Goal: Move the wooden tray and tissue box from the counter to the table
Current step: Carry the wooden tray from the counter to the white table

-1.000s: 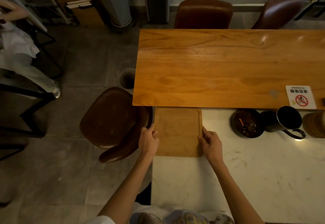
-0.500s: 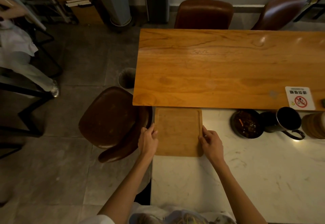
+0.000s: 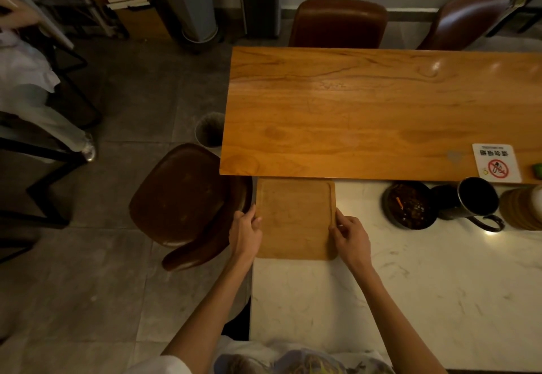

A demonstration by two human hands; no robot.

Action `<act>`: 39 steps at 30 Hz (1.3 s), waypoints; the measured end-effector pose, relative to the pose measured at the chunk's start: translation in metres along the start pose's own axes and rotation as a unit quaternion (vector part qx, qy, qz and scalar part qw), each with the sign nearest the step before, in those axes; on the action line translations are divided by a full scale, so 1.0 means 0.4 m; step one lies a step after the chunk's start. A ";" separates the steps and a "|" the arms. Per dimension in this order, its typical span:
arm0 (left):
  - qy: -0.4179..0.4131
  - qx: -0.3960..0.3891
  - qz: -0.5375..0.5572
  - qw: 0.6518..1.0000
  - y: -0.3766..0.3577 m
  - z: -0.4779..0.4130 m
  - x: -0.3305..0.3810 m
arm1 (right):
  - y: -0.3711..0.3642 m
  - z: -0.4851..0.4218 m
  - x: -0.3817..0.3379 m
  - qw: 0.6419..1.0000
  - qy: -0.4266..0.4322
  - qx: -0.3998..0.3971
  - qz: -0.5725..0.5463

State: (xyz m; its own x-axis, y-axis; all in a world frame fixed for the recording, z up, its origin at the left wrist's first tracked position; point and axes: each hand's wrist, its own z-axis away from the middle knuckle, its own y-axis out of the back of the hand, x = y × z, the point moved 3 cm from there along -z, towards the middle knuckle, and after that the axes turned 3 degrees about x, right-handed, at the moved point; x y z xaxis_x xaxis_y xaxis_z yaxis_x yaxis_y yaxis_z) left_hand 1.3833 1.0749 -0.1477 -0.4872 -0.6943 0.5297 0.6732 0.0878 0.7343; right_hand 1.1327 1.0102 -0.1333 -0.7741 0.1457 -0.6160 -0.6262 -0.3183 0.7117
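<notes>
A square wooden tray point(image 3: 294, 218) lies flat at the far left corner of the white marble counter point(image 3: 410, 285), its far edge against the long wooden table point(image 3: 366, 115). My left hand point(image 3: 245, 232) grips the tray's left edge and my right hand point(image 3: 350, 237) grips its right edge, fingers curled over the rim. No tissue box is in view.
On the counter to the right stand a dark bowl with scraps point(image 3: 409, 205), a black metal mug point(image 3: 475, 203) and a stack of wooden coasters point(image 3: 520, 209). A no-smoking sign point(image 3: 495, 162) lies on the table. Brown chairs point(image 3: 187, 197) stand left and behind; a seated person is far left.
Almost nothing differs. Both hands keep their hold on the tray's sides, and the tray stays in the same spot on the counter.
</notes>
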 end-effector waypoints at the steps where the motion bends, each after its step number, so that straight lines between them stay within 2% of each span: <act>1: -0.001 -0.001 -0.001 1.000 0.000 0.000 0.000 | -0.001 -0.001 0.002 1.000 0.000 -0.002 0.000; 26: 0.004 -0.005 -0.007 1.000 0.008 0.008 0.013 | 0.000 -0.003 0.000 1.000 -0.021 -0.009 -0.001; 30: 0.009 -0.001 0.005 1.000 0.006 0.010 0.009 | -0.003 0.001 -0.003 1.000 -0.003 -0.006 -0.011; 32: 0.010 -0.007 0.034 0.999 0.007 0.021 0.006 | -0.007 0.009 0.020 0.998 -0.021 0.000 -0.063; 34: 0.044 -0.025 0.117 0.992 0.011 0.041 -0.011 | -0.006 0.036 0.050 0.984 -0.071 0.001 -0.164; 36: 0.093 -0.047 0.206 0.973 0.021 0.068 -0.041 | -0.003 0.082 0.072 0.950 -0.120 -0.002 -0.289; 39: 0.132 -0.077 0.264 0.952 0.022 0.113 -0.096 | -0.004 0.154 0.096 0.897 -0.179 -0.013 -0.405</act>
State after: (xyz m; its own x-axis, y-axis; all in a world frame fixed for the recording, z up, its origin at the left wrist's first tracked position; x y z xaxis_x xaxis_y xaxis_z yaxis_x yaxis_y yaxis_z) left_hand 1.3829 1.1346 -0.1425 0.0848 -0.7399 0.6673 0.8690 0.3826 0.3138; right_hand 1.0980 1.0741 -0.1372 -0.0491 0.6282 -0.7765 -0.9976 0.0072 0.0690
